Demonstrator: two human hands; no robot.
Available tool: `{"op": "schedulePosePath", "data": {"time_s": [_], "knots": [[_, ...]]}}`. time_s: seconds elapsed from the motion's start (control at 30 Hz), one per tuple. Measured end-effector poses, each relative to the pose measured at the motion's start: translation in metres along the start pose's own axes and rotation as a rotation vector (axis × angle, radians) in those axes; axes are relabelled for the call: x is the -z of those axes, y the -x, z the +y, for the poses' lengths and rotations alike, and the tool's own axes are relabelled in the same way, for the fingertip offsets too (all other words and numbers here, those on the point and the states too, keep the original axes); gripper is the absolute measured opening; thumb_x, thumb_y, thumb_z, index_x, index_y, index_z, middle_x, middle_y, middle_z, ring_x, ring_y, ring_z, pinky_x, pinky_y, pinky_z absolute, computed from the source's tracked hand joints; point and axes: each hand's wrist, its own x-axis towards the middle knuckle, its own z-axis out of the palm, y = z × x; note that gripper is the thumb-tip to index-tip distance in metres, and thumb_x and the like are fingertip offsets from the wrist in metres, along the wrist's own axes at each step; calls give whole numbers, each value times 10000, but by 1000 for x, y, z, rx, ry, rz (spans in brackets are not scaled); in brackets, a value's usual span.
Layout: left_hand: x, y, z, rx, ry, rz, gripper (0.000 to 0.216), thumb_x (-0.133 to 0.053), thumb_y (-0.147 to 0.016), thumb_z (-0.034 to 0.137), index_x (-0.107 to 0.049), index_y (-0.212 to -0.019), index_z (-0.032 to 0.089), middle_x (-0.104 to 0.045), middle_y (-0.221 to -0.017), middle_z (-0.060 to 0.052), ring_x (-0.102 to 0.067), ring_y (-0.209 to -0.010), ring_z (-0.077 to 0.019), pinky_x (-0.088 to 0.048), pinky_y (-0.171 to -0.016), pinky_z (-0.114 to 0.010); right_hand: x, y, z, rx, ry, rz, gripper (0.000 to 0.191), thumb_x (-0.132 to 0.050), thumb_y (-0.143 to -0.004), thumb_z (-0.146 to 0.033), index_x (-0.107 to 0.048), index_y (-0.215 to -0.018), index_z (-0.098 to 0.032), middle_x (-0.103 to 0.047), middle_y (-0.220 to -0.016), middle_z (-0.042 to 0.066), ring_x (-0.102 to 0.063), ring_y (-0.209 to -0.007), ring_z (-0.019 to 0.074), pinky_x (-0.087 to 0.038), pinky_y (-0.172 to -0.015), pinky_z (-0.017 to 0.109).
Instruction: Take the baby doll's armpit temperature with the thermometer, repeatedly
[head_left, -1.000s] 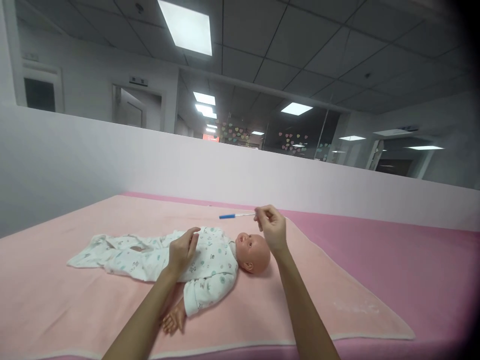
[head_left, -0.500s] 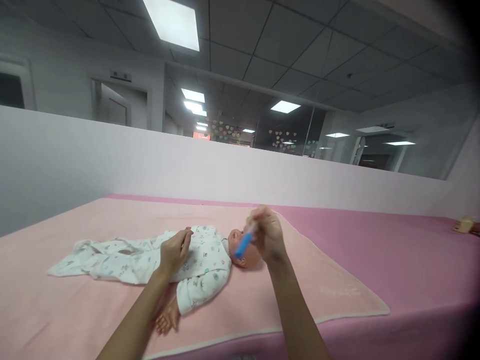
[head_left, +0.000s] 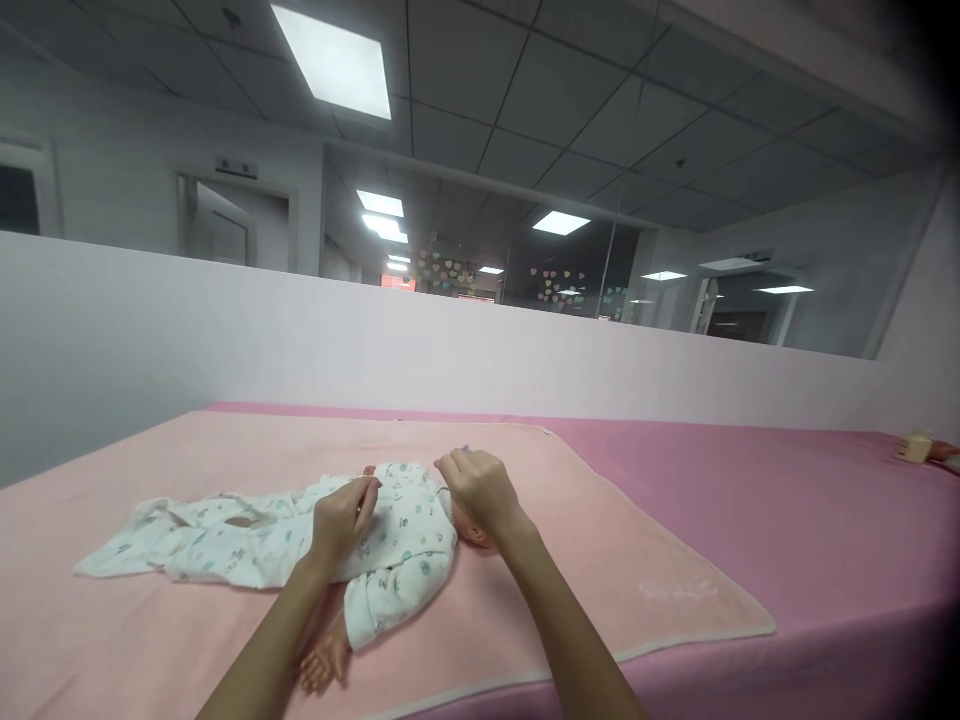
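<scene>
A baby doll in a white printed sleepsuit lies on its back, its head toward the right. My left hand is closed over the doll's chest; whether it holds anything is hidden. My right hand is closed over the doll's face and hides most of the head. Just above its knuckles shows a small bluish bit of a slim blue stick-like tool; the rest of it is hidden. The doll's near arm stretches toward me, with its bare hand on the blanket.
The doll lies on a peach blanket with a pale edge, spread over a pink padded surface. A low white wall runs behind, with glass above. At the far right, a yellowish object sits beside part of another person's hand.
My right hand has moved left and turned over the doll's face, and most of the blue stick-like tool has gone out of sight. My left hand stays at the chest.
</scene>
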Motion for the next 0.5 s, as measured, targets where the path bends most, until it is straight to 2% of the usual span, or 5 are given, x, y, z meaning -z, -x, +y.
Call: {"op": "schedulePosePath", "data": {"time_s": [0.13,0.2,0.27,0.37,0.5], "knots": [[1,0,1,13,-13,11,238,-415,-855,243,-606,-731,178,-617,-577,12,-531,-487,-88,-337,-483,-197,3,6,-9,8,-14,206,224,-586,-767,-377,-539,-649,-192,-550,-568,-18,-467,-484,82,-374,-472,201],[2,-1,2,16,-1,3,245,-414,-855,241,-603,-712,176,-601,-553,19,-513,-467,-80,-329,-474,-196,8,6,-17,-70,-167,166,251,-536,-797,-420,-524,-705,-187,-534,-536,-38,-432,-409,69,-344,-402,193],[2,0,3,10,8,-6,234,-420,-851,237,-606,-721,177,-605,-562,22,-522,-481,-78,-332,-480,-193,12,1,-21,-116,-228,28,282,-481,-818,-452,-517,-725,-189,-520,-500,-58,-397,-349,64,-313,-348,190],[1,1,1,6,5,-4,219,-424,-849,227,-608,-741,179,-616,-583,19,-541,-509,-82,-340,-493,-192,14,-9,-17,-52,-12,-119,282,-475,-819,-399,-547,-649,-187,-529,-486,-55,-419,-372,62,-322,-347,180],[1,2,1,14,-5,-9,232,-413,-849,224,-607,-730,179,-600,-570,18,-534,-507,-83,-335,-491,-196,16,-10,-20,70,151,3,203,-588,-760,-278,-566,-589,-172,-572,-554,-25,-461,-463,50,-354,-419,150]]}}
